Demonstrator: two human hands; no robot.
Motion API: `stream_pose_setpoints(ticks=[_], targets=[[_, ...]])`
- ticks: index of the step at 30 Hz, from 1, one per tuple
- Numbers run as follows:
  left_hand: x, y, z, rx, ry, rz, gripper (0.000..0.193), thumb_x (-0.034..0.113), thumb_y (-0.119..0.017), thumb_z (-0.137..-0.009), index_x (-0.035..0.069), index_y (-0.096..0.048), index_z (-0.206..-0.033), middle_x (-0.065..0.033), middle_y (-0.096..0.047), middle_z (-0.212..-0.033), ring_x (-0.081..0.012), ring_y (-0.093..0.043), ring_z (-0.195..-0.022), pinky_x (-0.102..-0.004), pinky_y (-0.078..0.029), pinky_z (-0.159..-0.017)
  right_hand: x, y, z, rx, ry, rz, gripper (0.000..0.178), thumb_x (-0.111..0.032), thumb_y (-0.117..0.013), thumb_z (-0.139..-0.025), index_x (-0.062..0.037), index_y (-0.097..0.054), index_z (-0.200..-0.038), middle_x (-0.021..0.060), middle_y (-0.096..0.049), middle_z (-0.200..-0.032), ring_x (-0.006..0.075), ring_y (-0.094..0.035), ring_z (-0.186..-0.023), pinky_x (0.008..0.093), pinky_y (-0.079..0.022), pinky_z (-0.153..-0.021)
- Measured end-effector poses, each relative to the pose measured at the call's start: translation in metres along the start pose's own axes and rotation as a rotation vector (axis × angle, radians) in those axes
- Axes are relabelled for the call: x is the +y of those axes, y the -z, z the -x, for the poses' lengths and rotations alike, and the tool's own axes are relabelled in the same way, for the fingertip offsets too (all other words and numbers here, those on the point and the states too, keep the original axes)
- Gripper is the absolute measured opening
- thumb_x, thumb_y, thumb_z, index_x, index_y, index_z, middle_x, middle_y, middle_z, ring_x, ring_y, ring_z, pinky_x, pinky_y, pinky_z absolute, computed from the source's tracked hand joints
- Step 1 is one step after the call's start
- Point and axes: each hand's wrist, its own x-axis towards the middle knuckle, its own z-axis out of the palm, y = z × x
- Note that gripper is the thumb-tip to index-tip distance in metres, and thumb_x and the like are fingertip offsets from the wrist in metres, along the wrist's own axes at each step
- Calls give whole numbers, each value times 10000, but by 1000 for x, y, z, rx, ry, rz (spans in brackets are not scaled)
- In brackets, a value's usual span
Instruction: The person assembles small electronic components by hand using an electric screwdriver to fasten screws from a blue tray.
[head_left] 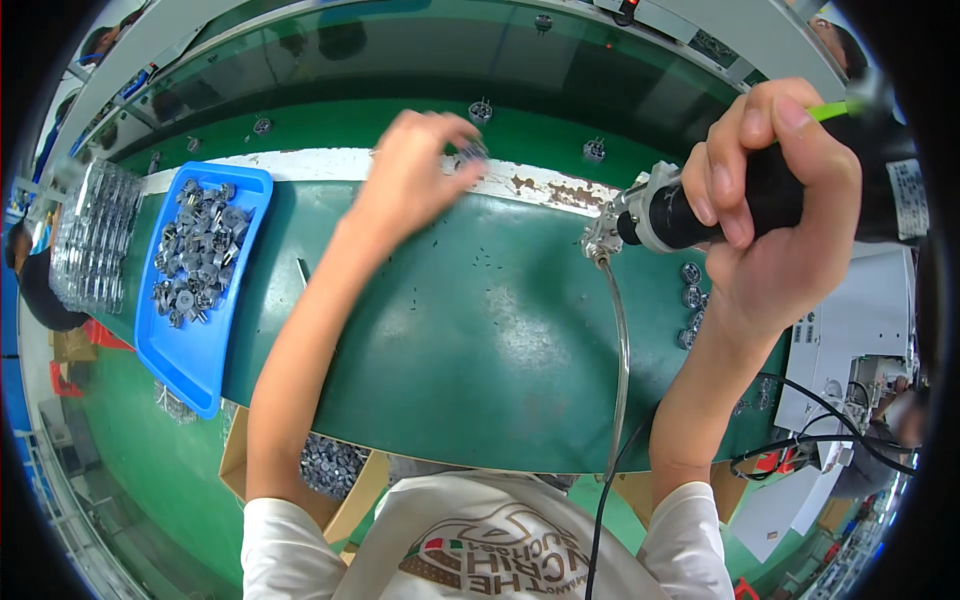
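My right hand [770,190] is wrapped round the black body of a power screwdriver [680,208], raised above the right side of the bench. A clear hose [622,360] runs down from its metal nose. Over the white strip at the bench's far edge is my left hand [415,165], somewhat blurred. Its thumb and fingers close round a small round grey part [470,153], partly hidden by the fingers. The screwdriver's nose is to the right of that part, apart from it.
A blue tray [180,370] of grey parts lies left, beside stacked clear plastic trays [95,235]. Similar parts [691,296] line the bench's right. Tiny screws dot the green bench top [430,380]. Beyond the strip, a green belt [340,120] carries spaced parts. Boxes and cables flank the front.
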Motion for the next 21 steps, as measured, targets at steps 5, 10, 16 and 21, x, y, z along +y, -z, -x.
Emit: stream_pose_setpoints(ticks=[5,10,16,21], targets=[[52,-17,46,-201,-162,256,293,154,-825,-748,68,-728,-1011,-60,-704,-1002,-284,-605,-1014,-404,-492,-941,5,-14,3,-99,-44,-73,266,-228,-432,-1007,-16,-524,-874,97,-533,-643,83,-308,-410,251,-362,-470],[50,-30,55,-205,-125,291,344,167,-813,-723,58,-721,-1037,-48,-676,-1034,-265,-584,-1047,-403,-460,-949,26,-29,5,-139,21,-75,270,-233,-408,-1008,-25,-514,-874,99,-536,-649,85,-295,-407,253,-363,-480],[47,-35,60,-202,-70,291,345,182,-805,-740,44,-710,-1041,-42,-665,-1057,-254,-573,-1070,-390,-438,-948,37,-29,4,-180,32,-129,258,-221,-421,-997,-12,-519,-882,103,-536,-659,87,-302,-419,254,-365,-494],[48,-34,58,-195,-79,309,333,195,-809,-757,34,-705,-1030,-42,-662,-1050,-250,-572,-1081,-389,-430,-943,39,-29,3,-129,36,-111,252,-215,-427,-992,-6,-518,-885,103,-532,-664,87,-317,-431,254,-373,-508]])
